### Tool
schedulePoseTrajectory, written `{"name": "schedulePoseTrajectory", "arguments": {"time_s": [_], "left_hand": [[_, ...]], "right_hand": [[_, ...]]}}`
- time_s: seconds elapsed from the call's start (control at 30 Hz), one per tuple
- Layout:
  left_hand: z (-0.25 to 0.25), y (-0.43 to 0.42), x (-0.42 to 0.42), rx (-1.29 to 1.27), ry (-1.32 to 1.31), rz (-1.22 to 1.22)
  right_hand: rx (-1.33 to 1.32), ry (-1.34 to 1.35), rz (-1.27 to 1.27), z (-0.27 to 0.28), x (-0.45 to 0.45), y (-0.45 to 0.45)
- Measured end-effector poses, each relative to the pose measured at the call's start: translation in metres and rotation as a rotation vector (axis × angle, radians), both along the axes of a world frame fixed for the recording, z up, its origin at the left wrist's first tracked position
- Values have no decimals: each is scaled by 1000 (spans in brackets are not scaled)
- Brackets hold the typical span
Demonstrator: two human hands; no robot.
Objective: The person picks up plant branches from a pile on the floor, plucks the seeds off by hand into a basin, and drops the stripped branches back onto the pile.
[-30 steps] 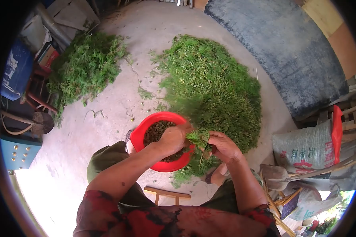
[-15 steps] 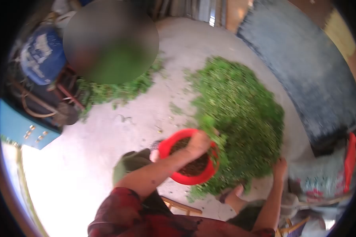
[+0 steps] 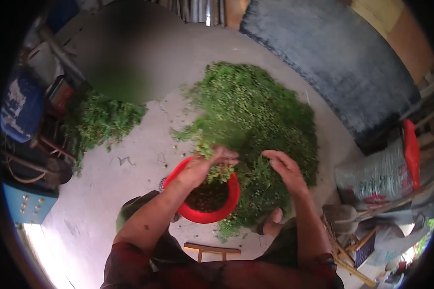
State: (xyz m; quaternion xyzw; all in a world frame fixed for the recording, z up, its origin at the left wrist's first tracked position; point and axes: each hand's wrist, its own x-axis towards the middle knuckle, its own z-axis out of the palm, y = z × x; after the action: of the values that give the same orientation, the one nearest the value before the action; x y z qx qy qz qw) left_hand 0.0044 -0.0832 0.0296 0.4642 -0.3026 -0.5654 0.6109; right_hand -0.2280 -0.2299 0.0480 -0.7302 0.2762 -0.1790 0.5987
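Observation:
My left hand [image 3: 210,161] is over the far rim of the red basin [image 3: 233,197], with a green leafy sprig [image 3: 219,173] against its fingers. Dark brown small pieces [image 3: 205,197] lie in the basin between my legs. To the right, my right hand [image 3: 283,166] is held above the edge of the green pile, its fingers apart and nothing in them. The big pile of green sprigs with small pale round bits [image 3: 265,106] spreads over the floor beyond and beside the basin.
A smaller green heap [image 3: 106,118] lies at the left, near a blue container [image 3: 21,106]. A full woven sack [image 3: 371,176] and a shovel [image 3: 340,212] are at the right. A dark board [image 3: 332,62] leans at the back right. A wooden stool [image 3: 212,249] is below me.
The right hand has come back from the pile's far right edge to nearer the basin. The view has shifted, and the left hand still has greenery by its fingers.

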Motion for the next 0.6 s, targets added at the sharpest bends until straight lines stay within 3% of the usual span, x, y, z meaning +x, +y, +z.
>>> {"name": "schedulePoseTrajectory", "arguments": {"time_s": [0.13, 0.23, 0.33, 0.43, 0.53, 0.6], "left_hand": [[8, 1, -2, 89, 158, 16], [6, 1, -1, 68, 223, 14], [13, 1, 1, 106, 268, 44], [20, -1, -4, 141, 248, -31], [3, -1, -6, 153, 330, -102], [-2, 2, -2, 230, 122, -203]], "right_hand": [[31, 180, 193, -25, 3, 18], [-197, 260, 289, -20, 4, 23], [176, 286, 363, -15, 5, 27], [444, 41, 301, -18, 11, 50], [616, 73, 209, -15, 10, 60], [564, 135, 166, -15, 10, 63]]}}
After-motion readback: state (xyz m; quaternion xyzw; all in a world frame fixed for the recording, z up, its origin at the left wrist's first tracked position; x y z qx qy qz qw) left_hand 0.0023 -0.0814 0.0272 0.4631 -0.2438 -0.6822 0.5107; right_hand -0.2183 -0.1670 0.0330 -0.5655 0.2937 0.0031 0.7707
